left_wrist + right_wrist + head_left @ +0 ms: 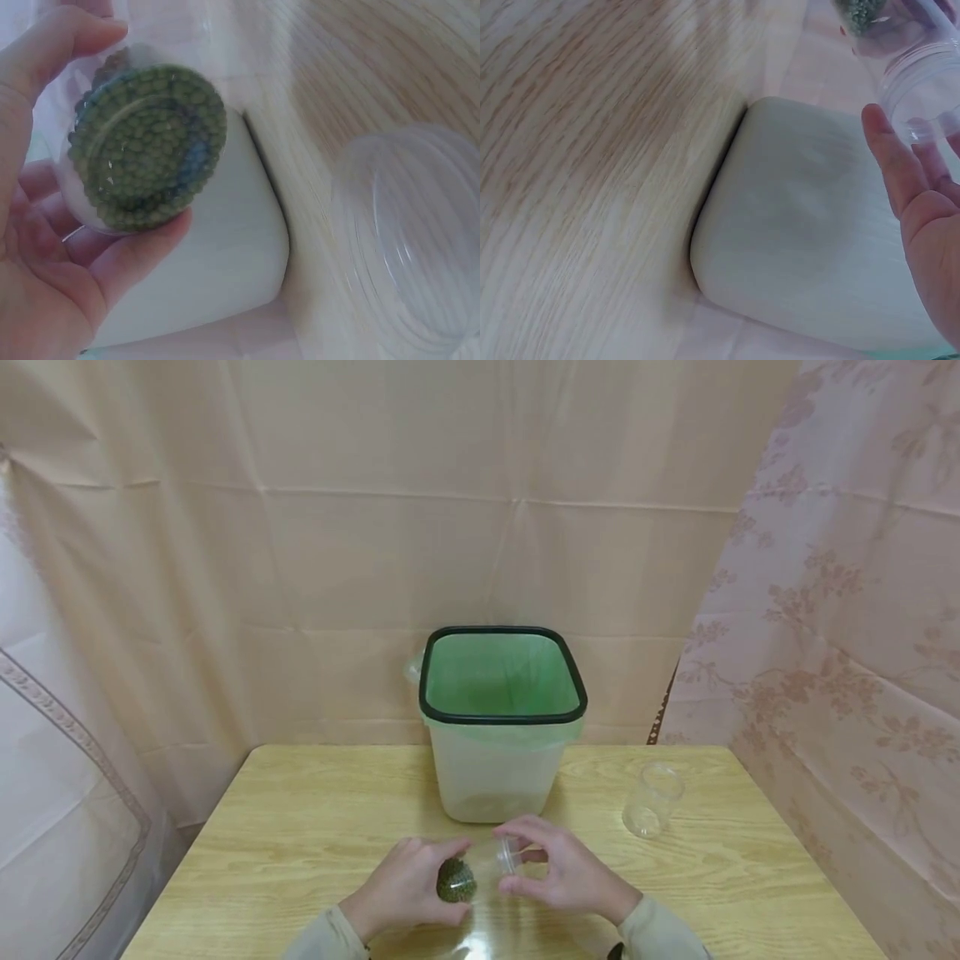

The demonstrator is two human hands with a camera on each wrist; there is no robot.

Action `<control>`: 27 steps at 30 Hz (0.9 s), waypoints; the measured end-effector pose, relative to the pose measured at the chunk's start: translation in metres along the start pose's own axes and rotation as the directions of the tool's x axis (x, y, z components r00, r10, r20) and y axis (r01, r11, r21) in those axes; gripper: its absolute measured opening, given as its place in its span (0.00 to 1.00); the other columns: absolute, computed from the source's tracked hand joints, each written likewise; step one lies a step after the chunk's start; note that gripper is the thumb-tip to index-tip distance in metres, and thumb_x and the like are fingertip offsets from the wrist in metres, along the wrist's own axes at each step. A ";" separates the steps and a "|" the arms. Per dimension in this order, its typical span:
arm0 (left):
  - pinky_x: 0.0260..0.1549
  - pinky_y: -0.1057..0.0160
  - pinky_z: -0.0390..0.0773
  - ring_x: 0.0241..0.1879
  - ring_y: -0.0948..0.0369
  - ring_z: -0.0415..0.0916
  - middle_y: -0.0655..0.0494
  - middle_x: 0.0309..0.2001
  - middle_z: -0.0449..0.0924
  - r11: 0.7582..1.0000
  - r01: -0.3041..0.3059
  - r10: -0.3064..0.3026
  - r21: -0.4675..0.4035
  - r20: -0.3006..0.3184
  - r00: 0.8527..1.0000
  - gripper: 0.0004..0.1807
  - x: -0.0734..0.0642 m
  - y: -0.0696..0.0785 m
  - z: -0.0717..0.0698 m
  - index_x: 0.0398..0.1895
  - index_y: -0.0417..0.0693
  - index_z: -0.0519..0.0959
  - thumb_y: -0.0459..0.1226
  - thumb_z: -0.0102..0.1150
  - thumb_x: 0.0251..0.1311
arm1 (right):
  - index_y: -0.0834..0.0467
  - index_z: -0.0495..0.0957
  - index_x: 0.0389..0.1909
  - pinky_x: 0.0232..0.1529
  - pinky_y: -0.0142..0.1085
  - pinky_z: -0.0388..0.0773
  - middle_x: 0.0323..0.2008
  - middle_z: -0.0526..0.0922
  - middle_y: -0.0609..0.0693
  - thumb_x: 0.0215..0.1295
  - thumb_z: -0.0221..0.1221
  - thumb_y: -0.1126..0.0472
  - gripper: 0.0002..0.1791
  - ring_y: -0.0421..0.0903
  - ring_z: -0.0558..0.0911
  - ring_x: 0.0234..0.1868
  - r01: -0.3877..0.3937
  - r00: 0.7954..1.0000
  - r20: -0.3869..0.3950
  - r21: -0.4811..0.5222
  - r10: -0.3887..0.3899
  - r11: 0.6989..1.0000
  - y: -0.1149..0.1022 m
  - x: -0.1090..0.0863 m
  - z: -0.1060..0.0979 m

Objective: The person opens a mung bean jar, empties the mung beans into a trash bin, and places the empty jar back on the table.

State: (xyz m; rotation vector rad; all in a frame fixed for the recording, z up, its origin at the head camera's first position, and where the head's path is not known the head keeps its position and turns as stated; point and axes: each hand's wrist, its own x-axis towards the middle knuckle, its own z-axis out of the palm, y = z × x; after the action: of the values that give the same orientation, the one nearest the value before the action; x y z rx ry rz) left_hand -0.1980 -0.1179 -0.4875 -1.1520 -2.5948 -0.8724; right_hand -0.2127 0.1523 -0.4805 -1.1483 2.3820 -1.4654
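Note:
A clear plastic jar [483, 860] is tipped onto its side in the air above the table, its base toward the left. Green mung beans [150, 150] are gathered at the base end. My left hand [408, 885] grips that end, thumb on one side and fingers on the other. At the opposite end, my right hand [558, 868] has its fingers and thumb curled about the ridged end [922, 82] of the jar. Whether a clear lid sits there I cannot tell. A second clear jar [651, 802], without beans, stands on the table to the right.
A pale bin [491, 777] with a black rim and a green liner stands behind the hands at the table's far side. The wooden table [300, 810] reaches to a beige curtain [337, 568] at the back. A flowered curtain [847, 652] hangs on the right.

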 end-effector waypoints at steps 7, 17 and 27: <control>0.16 0.81 0.62 0.18 0.80 0.59 0.67 0.25 0.76 0.999 0.007 -0.007 0.039 -0.014 1.000 0.37 0.001 0.001 0.000 0.55 0.35 0.81 0.46 0.78 0.41 | 0.51 0.74 0.65 0.50 0.40 0.83 0.58 0.77 0.54 0.64 0.70 0.52 0.30 0.50 0.81 0.51 -0.039 0.999 -0.001 0.015 0.039 0.999 0.000 0.001 -0.002; 0.20 0.81 0.67 0.20 0.78 0.64 0.60 0.29 0.83 0.997 0.001 0.001 0.078 -0.024 1.000 0.37 0.004 0.001 -0.001 0.56 0.33 0.81 0.46 0.77 0.42 | 0.53 0.75 0.65 0.46 0.36 0.84 0.61 0.77 0.56 0.63 0.71 0.51 0.31 0.54 0.80 0.54 -0.143 0.989 -0.032 0.082 0.146 0.986 -0.002 0.003 -0.004; 0.32 0.70 0.81 0.34 0.66 0.82 0.49 0.43 0.88 0.983 -0.024 0.027 0.183 -0.013 1.000 0.37 0.008 0.000 -0.007 0.57 0.36 0.81 0.45 0.78 0.42 | 0.52 0.74 0.67 0.45 0.38 0.84 0.62 0.76 0.57 0.64 0.70 0.53 0.31 0.55 0.81 0.51 -0.232 0.971 -0.016 0.185 0.239 0.955 0.001 0.006 -0.002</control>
State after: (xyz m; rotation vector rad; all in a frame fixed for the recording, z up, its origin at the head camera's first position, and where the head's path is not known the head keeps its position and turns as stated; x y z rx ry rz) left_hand -0.2040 -0.1172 -0.4795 -1.1203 -2.5781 -0.6199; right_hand -0.2188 0.1501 -0.4784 -0.7718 2.2575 -1.5941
